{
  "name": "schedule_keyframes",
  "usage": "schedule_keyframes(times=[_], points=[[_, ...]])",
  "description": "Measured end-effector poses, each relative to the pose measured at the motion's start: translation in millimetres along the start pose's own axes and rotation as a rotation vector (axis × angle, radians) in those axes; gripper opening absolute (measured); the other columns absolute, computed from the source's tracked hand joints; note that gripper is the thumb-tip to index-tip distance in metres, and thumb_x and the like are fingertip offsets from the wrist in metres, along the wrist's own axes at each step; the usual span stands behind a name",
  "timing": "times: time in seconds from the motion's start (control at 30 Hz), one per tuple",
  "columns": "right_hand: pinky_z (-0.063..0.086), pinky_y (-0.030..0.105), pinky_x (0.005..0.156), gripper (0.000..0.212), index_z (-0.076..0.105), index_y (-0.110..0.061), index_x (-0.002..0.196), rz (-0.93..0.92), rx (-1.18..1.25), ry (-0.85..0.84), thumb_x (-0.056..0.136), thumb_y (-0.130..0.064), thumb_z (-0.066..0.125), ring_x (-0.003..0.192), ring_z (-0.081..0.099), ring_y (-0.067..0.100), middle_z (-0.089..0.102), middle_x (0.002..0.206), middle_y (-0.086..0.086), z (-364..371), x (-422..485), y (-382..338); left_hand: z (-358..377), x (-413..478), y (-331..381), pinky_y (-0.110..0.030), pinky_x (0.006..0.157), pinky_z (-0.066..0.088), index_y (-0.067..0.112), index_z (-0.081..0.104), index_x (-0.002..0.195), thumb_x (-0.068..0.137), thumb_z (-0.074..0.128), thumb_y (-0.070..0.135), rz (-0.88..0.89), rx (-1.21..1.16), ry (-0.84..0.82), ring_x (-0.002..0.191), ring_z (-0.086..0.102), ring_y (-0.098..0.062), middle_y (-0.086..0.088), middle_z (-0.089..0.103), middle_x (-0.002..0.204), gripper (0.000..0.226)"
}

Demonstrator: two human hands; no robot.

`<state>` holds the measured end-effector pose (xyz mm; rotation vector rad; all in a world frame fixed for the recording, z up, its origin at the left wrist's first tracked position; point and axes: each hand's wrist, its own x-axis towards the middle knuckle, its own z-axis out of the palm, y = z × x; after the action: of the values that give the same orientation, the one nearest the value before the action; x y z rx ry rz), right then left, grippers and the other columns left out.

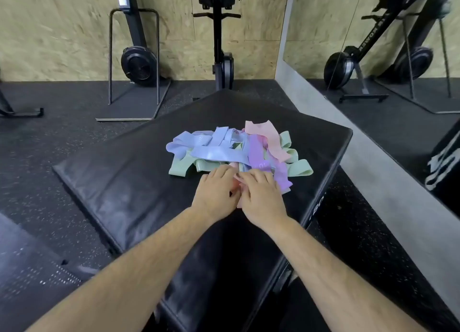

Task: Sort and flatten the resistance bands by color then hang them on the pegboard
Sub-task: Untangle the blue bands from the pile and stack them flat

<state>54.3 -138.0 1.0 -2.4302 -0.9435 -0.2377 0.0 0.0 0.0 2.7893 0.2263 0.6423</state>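
A tangled heap of resistance bands lies on a black padded box [129, 182]. Light blue bands [214, 152] lie on the left and top, green bands [301, 168] stick out at both sides, a purple band [258, 157] runs down the middle, and a peach-pink band [266, 135] lies at the back right. My left hand [215, 194] and my right hand [261, 197] rest side by side, palms down, on a pink band [236, 184] at the heap's near edge. Most of that band is hidden under them. No pegboard is in view.
The box stands on a black speckled rubber floor [62, 137]. Black exercise machines [139, 63] stand against the wood-chip wall behind. A large mirror [398, 45] fills the right side above a grey ledge. Another black box [445, 162] shows at the right edge.
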Motion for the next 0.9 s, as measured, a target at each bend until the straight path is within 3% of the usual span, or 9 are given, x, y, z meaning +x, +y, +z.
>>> schedule_keyframes(times=[0.1,0.2,0.33,0.43,0.57,0.7,0.77,0.83,0.9], points=[[0.025,0.042,0.114,0.035,0.064,-0.025,0.129,0.024,-0.060,0.013,0.101,-0.022,0.044,0.140,0.033,0.025,0.046,0.151,-0.001,2,32,5,2,28,-6,-0.031,0.079,0.034,0.017,0.062,0.113,0.090,0.039,0.043,-0.044,0.043,-0.012,0.105,0.057,-0.022,0.004,0.060,0.117,0.041],[0.017,0.042,0.117,0.035,0.067,-0.022,0.120,0.059,-0.113,-0.094,0.103,-0.025,0.038,0.149,0.020,0.025,0.034,0.162,-0.003,8,62,9,7,50,-12,-0.033,0.086,0.029,0.019,0.063,0.117,0.095,0.046,0.037,-0.103,0.081,-0.120,0.119,0.052,-0.023,0.004,0.053,0.133,0.033],[0.014,0.039,0.115,0.042,0.066,-0.019,0.128,0.062,-0.152,-0.203,0.104,-0.025,0.031,0.147,0.020,0.024,0.043,0.156,-0.007,16,78,14,16,63,-20,-0.035,0.088,0.033,0.028,0.066,0.113,0.093,0.048,0.032,-0.149,0.006,-0.272,0.125,0.048,-0.024,0.006,0.048,0.139,0.028],[0.014,0.037,0.112,0.042,0.063,-0.020,0.132,0.036,-0.150,-0.188,0.105,-0.025,0.031,0.145,0.025,0.023,0.048,0.153,-0.010,17,80,16,17,65,-24,-0.041,0.110,0.033,0.033,0.060,0.131,0.093,0.052,0.035,-0.172,-0.031,-0.307,0.141,0.037,-0.022,0.005,0.037,0.158,0.039],[0.020,0.037,0.111,0.045,0.066,-0.020,0.128,-0.003,-0.119,-0.069,0.101,-0.025,0.030,0.136,0.038,0.022,0.056,0.144,-0.008,4,88,10,4,74,-28,-0.043,0.106,0.038,0.023,0.061,0.130,0.095,0.052,0.024,-0.113,-0.039,-0.168,0.139,0.041,-0.022,0.003,0.043,0.155,0.035],[0.036,0.039,0.101,0.045,0.069,-0.016,0.117,-0.111,-0.005,0.037,0.093,-0.023,0.032,0.119,0.054,0.025,0.067,0.125,-0.003,-27,108,-4,-29,90,-26,-0.039,0.087,0.046,0.013,0.068,0.116,0.088,0.053,0.014,-0.052,-0.020,0.048,0.116,0.061,-0.028,-0.001,0.066,0.125,0.032],[0.044,0.041,0.090,0.041,0.071,-0.013,0.105,-0.192,0.056,0.101,0.092,-0.022,0.033,0.103,0.060,0.027,0.069,0.109,-0.001,-46,119,-15,-54,94,-20,-0.038,0.087,0.046,0.012,0.070,0.113,0.091,0.050,0.013,-0.037,-0.050,0.150,0.113,0.062,-0.026,0.000,0.068,0.123,0.030],[0.047,0.038,0.093,0.033,0.074,-0.010,0.108,-0.248,0.111,0.179,0.094,-0.013,0.044,0.108,0.064,0.024,0.071,0.115,0.001,-65,126,-26,-80,93,-17,-0.044,0.090,0.050,0.014,0.072,0.114,0.093,0.048,0.013,-0.018,-0.125,0.241,0.112,0.064,-0.022,0.004,0.066,0.128,0.032],[0.045,0.026,0.097,0.029,0.073,-0.009,0.117,-0.293,0.194,0.214,0.094,-0.005,0.055,0.113,0.063,0.016,0.070,0.123,0.001,-83,126,-36,-102,90,-15,-0.042,0.087,0.051,0.020,0.070,0.119,0.095,0.054,0.013,0.005,-0.179,0.284,0.105,0.065,-0.015,0.011,0.064,0.128,0.030]])
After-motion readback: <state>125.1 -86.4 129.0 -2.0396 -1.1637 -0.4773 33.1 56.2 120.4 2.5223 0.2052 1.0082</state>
